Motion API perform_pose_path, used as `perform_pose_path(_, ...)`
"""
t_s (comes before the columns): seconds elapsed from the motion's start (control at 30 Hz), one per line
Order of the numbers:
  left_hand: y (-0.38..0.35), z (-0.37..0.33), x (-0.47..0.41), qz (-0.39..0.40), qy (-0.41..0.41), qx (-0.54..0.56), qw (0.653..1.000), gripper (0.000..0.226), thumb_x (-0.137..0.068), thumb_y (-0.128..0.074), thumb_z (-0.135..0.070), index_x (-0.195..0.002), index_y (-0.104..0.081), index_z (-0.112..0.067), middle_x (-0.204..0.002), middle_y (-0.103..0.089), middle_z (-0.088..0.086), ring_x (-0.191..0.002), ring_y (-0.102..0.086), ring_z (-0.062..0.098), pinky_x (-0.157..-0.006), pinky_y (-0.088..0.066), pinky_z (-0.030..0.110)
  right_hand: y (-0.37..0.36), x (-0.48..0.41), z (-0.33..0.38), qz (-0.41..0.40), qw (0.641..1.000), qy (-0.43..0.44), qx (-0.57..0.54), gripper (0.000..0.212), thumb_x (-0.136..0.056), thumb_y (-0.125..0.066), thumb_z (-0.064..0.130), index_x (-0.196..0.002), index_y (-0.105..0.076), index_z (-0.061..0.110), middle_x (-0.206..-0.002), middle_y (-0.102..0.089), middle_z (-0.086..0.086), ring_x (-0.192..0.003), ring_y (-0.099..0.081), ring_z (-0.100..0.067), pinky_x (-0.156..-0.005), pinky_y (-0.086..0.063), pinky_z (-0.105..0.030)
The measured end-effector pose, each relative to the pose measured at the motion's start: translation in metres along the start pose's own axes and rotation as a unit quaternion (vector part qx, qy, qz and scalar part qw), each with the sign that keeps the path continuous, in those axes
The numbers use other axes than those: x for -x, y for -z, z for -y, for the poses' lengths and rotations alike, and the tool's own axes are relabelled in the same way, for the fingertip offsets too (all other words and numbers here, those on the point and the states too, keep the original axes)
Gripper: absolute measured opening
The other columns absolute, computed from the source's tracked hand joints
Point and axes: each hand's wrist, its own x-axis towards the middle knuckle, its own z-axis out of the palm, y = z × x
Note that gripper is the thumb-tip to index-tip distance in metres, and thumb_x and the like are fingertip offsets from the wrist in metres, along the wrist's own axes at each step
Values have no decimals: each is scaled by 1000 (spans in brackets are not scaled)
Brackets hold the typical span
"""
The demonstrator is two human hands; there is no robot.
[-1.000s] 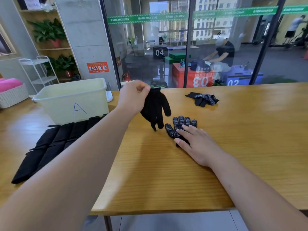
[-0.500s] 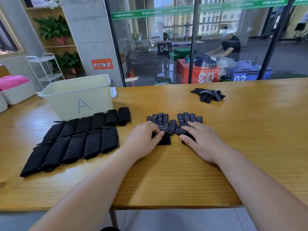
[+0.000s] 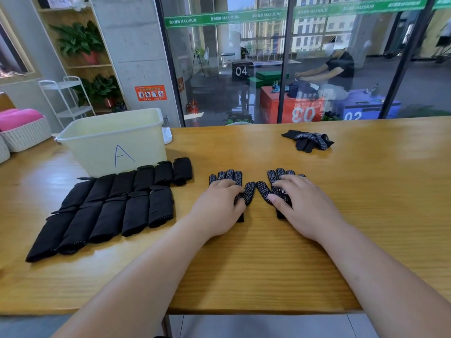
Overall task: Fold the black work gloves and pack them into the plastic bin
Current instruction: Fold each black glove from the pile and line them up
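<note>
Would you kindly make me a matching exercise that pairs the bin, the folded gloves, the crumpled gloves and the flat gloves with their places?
1. plastic bin
2. folded gloves
3. crumpled gloves
4. flat gloves

a. under the left hand and right hand
b. far right, alone
c. back left, marked A
d. in rows before the bin

Pairs: 1-c, 2-d, 3-b, 4-a.

A gym-branded public work hall: glass wall (image 3: 214, 69) at 12 o'clock with green MAXIMUM strip (image 3: 268, 14), numbered boxes (image 3: 292, 111) behind, plant shelf (image 3: 80, 45) at 10 o'clock.
</note>
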Motion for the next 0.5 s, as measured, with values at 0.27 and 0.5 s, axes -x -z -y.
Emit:
perform_pose_path(0.27, -11, 4, -46, 119, 81, -96, 985, 78, -108, -15, -68, -171, 2, -27, -179, 11, 6, -164, 13, 28, -133, 2, 48, -9, -2, 0, 121, 992, 25, 16, 89, -91, -3, 84, -168, -19, 42, -177, -8, 11, -163, -2, -12, -133, -11, -43)
perform_pose_path(0.5, -9, 3, -46, 152, 82, -129, 977, 77, -105, -9, -73, -170, 8, -36, -178, 16, 4, -163, 18, 35, -132, 5, 54, -9, -2, 1, 135, 990, 26, 28, 89, -90, -1, 84, -168, -15, 43, -177, -5, 12, -163, 0, -12, -133, -9, -43)
